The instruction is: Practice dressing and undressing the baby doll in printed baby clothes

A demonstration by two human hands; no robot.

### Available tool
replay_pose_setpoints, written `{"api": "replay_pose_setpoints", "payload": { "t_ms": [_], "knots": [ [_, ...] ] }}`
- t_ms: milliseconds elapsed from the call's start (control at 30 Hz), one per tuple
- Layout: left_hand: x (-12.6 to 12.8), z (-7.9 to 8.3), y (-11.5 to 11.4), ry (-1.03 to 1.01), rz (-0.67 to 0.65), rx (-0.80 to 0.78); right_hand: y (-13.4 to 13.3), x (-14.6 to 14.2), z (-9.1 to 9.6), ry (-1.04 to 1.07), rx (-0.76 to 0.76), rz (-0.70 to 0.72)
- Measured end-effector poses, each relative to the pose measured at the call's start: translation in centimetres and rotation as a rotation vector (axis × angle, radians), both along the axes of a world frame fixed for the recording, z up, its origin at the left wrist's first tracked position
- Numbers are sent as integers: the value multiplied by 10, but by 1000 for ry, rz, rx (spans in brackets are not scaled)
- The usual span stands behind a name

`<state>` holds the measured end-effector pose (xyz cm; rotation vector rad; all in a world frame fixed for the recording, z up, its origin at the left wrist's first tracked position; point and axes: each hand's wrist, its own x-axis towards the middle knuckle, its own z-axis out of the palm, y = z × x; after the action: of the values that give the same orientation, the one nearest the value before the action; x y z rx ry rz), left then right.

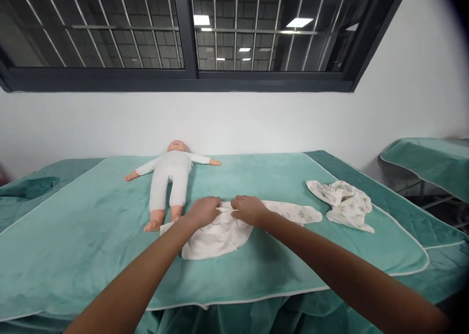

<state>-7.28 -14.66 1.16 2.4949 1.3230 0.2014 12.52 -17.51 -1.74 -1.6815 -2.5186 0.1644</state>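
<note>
A white baby top (220, 238) with a small print on its sleeve lies on the green blanket in front of me, its lower part bunched and folded. My left hand (205, 211) is closed on the cloth near its upper edge. Close beside it, my right hand (249, 210) pinches the same edge, and the printed sleeve stretches out to the right. Fingertips are partly hidden in the fabric. Beyond my left hand, a baby doll (170, 172) in a white body suit lies on its back, arms spread, feet close to the top.
A crumpled printed baby garment (346, 204) lies to the right on the green blanket (91, 256). Behind the table rises a white wall (234, 121) with a dark-framed barred window (190, 82). Another green-covered table (428, 160) stands at the far right.
</note>
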Motion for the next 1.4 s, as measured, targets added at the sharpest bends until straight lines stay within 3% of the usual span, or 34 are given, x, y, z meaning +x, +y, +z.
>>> {"api": "replay_pose_setpoints", "payload": {
  "t_ms": [100,267,333,433,533,633,700,800,867,933,1067,1167,1267,1333,1400],
  "knots": [
    [2,18,-5,-154,36,39,0,3,10,64,12,-32],
    [18,75,-18,-454,76,191,0,4,65,405,163,-31],
    [23,91,-23,-417,86,296,-2,8,87,444,272,-48],
    [23,102,-26,-201,144,447,-4,24,110,306,432,-110],
    [16,104,-24,-141,258,568,-4,49,115,126,454,-176],
    [7,101,-20,-377,365,651,-9,69,111,190,421,-247],
    [2,99,-19,-586,382,627,-16,74,112,302,435,-255],
    [1,101,-20,-820,369,481,-29,72,121,454,460,-193],
    [1,107,-24,-874,380,347,-36,69,131,569,452,-152],
    [2,115,-30,-845,345,196,-38,68,141,692,451,-145],
    [3,125,-40,-599,80,-67,-37,73,150,766,468,-188],
    [3,120,-38,-451,89,66,-33,84,146,650,493,-245],
    [-4,109,-26,-437,322,379,-25,102,132,496,468,-305],
    [-12,101,-18,-451,424,460,-20,114,120,492,345,-358],
    [-20,92,-14,-493,436,434,-18,124,108,531,187,-415]
  ]
}}
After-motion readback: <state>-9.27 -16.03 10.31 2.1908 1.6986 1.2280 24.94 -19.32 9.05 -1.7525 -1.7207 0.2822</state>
